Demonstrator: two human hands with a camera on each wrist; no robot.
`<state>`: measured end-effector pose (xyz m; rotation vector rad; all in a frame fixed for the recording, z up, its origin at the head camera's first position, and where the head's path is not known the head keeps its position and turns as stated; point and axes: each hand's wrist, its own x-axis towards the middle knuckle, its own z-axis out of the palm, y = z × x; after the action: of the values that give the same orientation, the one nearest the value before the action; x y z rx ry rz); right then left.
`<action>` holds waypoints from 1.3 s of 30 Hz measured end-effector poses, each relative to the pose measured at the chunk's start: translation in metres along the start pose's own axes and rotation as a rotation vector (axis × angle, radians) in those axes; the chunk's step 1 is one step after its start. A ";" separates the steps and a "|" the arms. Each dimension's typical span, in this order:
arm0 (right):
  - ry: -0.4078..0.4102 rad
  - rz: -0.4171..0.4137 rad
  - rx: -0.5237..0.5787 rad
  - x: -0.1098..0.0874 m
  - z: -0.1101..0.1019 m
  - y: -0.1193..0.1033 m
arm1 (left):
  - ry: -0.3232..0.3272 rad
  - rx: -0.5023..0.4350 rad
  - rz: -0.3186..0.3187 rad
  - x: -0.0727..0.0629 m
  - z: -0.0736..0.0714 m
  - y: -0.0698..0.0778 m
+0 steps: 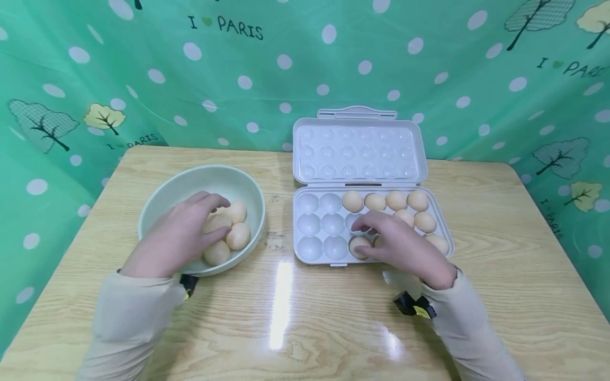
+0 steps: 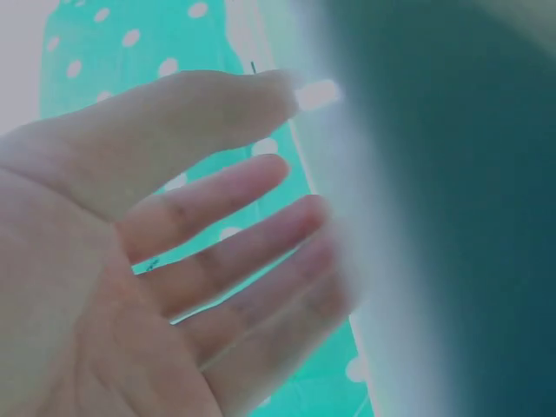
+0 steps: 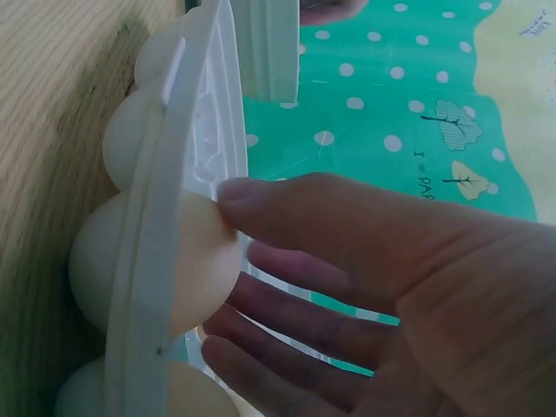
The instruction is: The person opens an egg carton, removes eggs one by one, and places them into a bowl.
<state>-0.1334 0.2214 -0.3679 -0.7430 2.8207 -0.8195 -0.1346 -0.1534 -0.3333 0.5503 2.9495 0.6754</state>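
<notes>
My left hand (image 1: 183,233) hangs over a pale green bowl (image 1: 154,193) with its fingers loosely bent and apart. Several eggs (image 1: 238,236) lie in the bowl beneath and beside it. In the left wrist view, nothing sits between the thumb and fingers of the left hand (image 2: 174,226). At the front row of a white egg box (image 1: 335,263), my right hand (image 1: 397,243) has its thumb against an egg (image 1: 359,247) seated in a cup. Its fingers (image 3: 295,304) spread loosely beyond that egg (image 3: 208,261) in the right wrist view.
The lid (image 1: 359,151) of the egg box stands raised at the back. Several eggs (image 1: 418,200) fill cups on the box's right side; cups (image 1: 308,225) on the left are bare. A green polka-dot curtain (image 1: 286,79) hangs behind the wooden table (image 1: 333,328).
</notes>
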 end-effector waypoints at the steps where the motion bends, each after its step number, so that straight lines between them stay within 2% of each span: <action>1: -0.007 -0.008 -0.018 0.000 0.000 0.000 | 0.006 -0.006 0.003 0.000 0.000 0.000; 8: -0.011 -0.078 -0.104 0.000 0.002 0.000 | 0.024 -0.013 0.011 0.003 0.003 0.004; 19: -0.022 -0.074 -0.140 0.001 0.005 -0.005 | 0.006 -0.039 0.011 0.004 0.005 0.007; 24: -0.028 -0.072 -0.114 0.001 0.003 -0.008 | -0.005 -0.045 0.002 0.004 0.004 0.006; 31: -0.025 -0.030 -0.101 -0.001 -0.003 -0.010 | 0.024 -0.036 0.016 0.003 0.003 0.005; 35: 0.007 -0.002 -0.055 -0.004 -0.008 -0.009 | 0.042 -0.043 0.043 0.003 0.004 0.008; 39: 0.061 -0.018 0.011 -0.005 -0.013 -0.010 | 0.078 -0.062 0.062 0.003 0.004 0.013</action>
<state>-0.1277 0.2225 -0.3519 -0.7563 2.8640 -0.8748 -0.1330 -0.1397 -0.3318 0.6269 2.9821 0.8090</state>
